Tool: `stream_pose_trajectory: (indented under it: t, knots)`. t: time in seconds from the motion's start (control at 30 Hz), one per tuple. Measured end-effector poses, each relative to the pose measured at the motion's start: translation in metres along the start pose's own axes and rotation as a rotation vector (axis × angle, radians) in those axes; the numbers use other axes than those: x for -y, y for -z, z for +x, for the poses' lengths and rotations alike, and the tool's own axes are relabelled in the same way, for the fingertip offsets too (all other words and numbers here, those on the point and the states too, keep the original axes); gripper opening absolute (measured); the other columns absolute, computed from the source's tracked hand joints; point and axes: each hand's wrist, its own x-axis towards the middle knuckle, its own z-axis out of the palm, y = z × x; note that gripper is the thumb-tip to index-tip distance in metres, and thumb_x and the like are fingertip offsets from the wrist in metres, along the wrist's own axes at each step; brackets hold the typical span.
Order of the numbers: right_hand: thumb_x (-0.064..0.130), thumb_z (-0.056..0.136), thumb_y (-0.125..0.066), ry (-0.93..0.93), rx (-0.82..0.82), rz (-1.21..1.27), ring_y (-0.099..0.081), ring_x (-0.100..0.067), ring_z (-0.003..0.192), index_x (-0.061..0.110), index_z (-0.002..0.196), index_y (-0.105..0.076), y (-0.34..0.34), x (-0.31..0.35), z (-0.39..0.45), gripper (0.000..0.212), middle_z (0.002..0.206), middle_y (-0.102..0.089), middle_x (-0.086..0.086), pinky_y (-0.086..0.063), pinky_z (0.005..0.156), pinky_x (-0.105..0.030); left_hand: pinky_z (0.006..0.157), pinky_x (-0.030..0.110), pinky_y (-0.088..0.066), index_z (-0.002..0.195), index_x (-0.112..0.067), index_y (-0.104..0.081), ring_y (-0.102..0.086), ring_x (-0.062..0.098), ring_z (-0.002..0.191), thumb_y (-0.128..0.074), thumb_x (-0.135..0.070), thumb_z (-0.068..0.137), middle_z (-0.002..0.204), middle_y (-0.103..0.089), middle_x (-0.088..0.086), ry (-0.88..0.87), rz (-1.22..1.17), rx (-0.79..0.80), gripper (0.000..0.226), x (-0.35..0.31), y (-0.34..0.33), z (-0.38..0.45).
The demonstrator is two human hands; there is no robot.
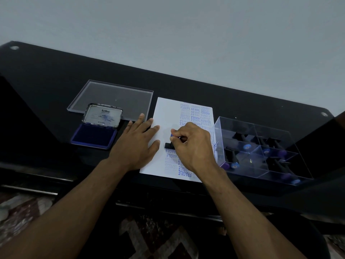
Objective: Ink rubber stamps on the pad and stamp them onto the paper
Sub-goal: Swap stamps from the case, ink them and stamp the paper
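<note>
bare forearms (78, 204), no sleeves, no rings

Bare table (186, 85) beyond paper (168, 113) (box (261, 150) flanking right, ink pad (95, 136) left)

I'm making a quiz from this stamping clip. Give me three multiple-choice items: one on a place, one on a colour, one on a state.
1. Where is the ink pad?
A. left of the paper
B. inside the box
C. on the paper

2. What colour are the prints on the paper?
A. red
B. blue
C. green

3. What is the right hand doing?
A. resting flat and empty
B. reaching into the box
C. gripping a stamp on the paper

Key: 1 A, it lies open beyond the left hand; 2 B, the words are blue; 3 C, the fingers curl round the stamp.
</note>
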Motion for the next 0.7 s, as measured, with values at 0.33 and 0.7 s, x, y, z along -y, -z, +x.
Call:
stream_pose_trajectory:
  t: [0.33,0.7]
  knots:
    - [0.019,0.082,-0.066,-0.275,-0.356,0.397,-0.068,-0.017,0.069,0.026,0.09,-0.072,-0.001,-0.008,-0.004,0.013,0.089,-0.069,0.006,-0.059,0.064,-0.042,0.125,0.043,-0.004,0.155,-0.025,-0.036,0.0,0.018,0.156,-0.021,-0.057,0.095,0.166,-0.024,-0.001,0.0,-0.013,-0.003,0.07,0.0,0.001,-0.001]
    - [0.023,0.075,-0.058,-0.49,-0.468,0.478,-0.066,-0.025,0.067,0.031,0.079,-0.064,-0.003,-0.013,-0.011,0.011,0.076,-0.067,0.003,-0.058,0.064,-0.048,0.125,0.041,-0.002,0.155,-0.026,-0.034,0.003,0.016,0.156,-0.022,-0.056,0.095,0.166,-0.022,-0.003,0.008,-0.02,-0.003,0.068,0.0,0.0,-0.001]
